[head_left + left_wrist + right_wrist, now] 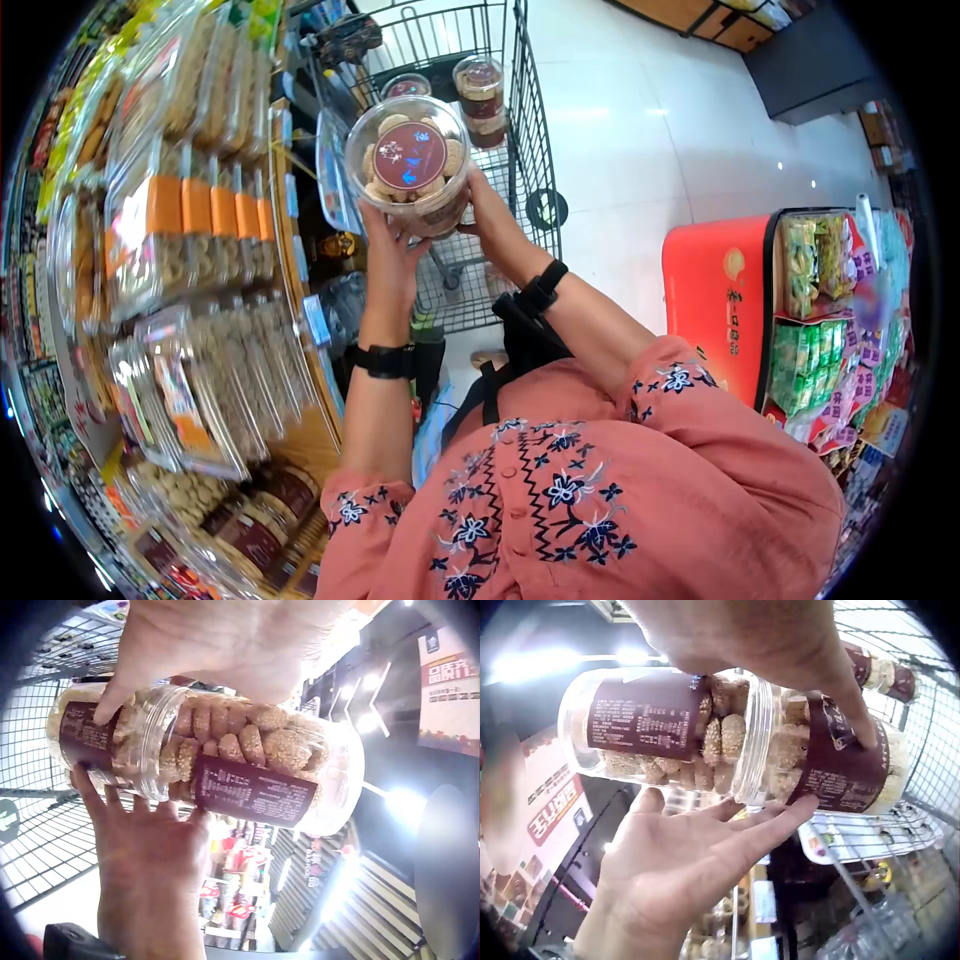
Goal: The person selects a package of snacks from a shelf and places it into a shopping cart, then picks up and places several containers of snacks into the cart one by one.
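Note:
Two clear cookie jars (410, 155) are held one on top of the other, the upper one showing a round maroon label on its lid. In the head view my left hand (392, 250) grips the stack from the left and my right hand (488, 215) from the right. Close up in the left wrist view, my left hand (217, 645) and right hand (154, 862) lie on opposite sides of the jars (255, 746). The right wrist view has my right hand (757, 637) and left hand (667, 862) around the jars (724, 739).
A black wire shopping cart (535, 110) stands beneath and beyond the hands, with more cookie jars (482, 100) in it. Shelves of packaged cookies (215, 380) line the left. To the right is a red display stand (710, 300) holding snack packs.

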`<state>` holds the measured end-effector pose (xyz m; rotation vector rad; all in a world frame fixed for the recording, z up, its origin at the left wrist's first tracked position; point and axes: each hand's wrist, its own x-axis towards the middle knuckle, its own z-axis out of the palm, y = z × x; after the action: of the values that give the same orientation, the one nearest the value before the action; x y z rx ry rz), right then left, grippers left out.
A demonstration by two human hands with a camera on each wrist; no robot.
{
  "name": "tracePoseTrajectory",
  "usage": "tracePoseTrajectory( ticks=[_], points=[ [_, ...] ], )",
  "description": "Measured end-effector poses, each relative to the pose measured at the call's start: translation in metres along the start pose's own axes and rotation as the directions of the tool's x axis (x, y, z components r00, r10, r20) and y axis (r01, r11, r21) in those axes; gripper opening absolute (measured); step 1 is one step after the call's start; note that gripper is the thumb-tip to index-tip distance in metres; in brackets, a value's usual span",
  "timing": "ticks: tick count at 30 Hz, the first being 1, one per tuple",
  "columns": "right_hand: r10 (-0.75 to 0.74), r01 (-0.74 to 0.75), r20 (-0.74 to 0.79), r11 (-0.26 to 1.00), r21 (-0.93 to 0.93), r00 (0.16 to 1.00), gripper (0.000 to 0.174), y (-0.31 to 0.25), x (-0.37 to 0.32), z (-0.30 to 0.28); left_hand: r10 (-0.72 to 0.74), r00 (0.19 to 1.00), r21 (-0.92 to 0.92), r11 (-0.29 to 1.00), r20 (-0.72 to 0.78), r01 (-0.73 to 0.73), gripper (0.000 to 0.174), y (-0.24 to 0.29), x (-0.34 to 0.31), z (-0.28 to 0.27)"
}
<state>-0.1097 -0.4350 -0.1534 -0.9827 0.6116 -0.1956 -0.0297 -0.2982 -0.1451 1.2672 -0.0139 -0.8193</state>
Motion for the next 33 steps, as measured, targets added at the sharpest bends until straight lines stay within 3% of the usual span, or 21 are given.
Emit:
tracePoseTrajectory(
  ticks=[1,2,9,12,15,19,27,30,33],
  points=[
    [0.03,-0.03,0.003,0.999,0.014,1.0,0.068,0.006,0.019,-0.011,-0.037,0.999,-0.018,0.999,0.003,0.037,0.074,-0.006,0.022,0.002],
    [-0.032,0.032,0.009,0.999,0.019,0.999,0.064,0.014,0.032,-0.021,-0.004,1.0,-0.002,1.0,-0.005,0.004,0.073,-0.016,0.041,0.007],
    [0.064,-0.042,-0.147,0.988,0.15,0.987,0.057,0.055,0.143,-0.068,-0.132,0.991,-0.011,0.991,0.022,0.132,0.074,-0.076,0.174,0.004],
    [0.069,-0.045,-0.194,0.991,0.126,0.979,0.052,0.071,0.182,-0.086,-0.166,0.986,-0.033,0.985,0.033,0.167,0.075,-0.098,0.218,0.002],
    [0.13,-0.084,-0.296,0.983,0.165,0.946,0.056,0.086,0.218,-0.099,-0.251,0.968,-0.042,0.967,0.009,0.251,0.07,-0.119,0.259,-0.002],
    [0.172,-0.118,-0.267,0.971,0.208,0.948,0.046,0.103,0.254,-0.117,-0.233,0.972,-0.046,0.971,0.039,0.235,0.067,-0.148,0.296,-0.013],
    [0.21,-0.153,-0.321,0.969,0.196,0.923,0.048,0.131,0.294,-0.137,-0.233,0.972,-0.086,0.969,-0.023,0.23,0.06,-0.184,0.341,-0.024],
    [0.213,-0.162,-0.317,0.97,0.181,0.924,0.048,0.135,0.303,-0.142,-0.171,0.985,-0.067,0.983,-0.001,0.17,0.059,-0.186,0.346,-0.025],
    [0.251,-0.215,-0.324,0.966,0.143,0.912,0.051,0.125,0.307,-0.142,-0.238,0.971,-0.015,0.971,0.027,0.238,0.059,-0.183,0.355,-0.026]
  ],
)
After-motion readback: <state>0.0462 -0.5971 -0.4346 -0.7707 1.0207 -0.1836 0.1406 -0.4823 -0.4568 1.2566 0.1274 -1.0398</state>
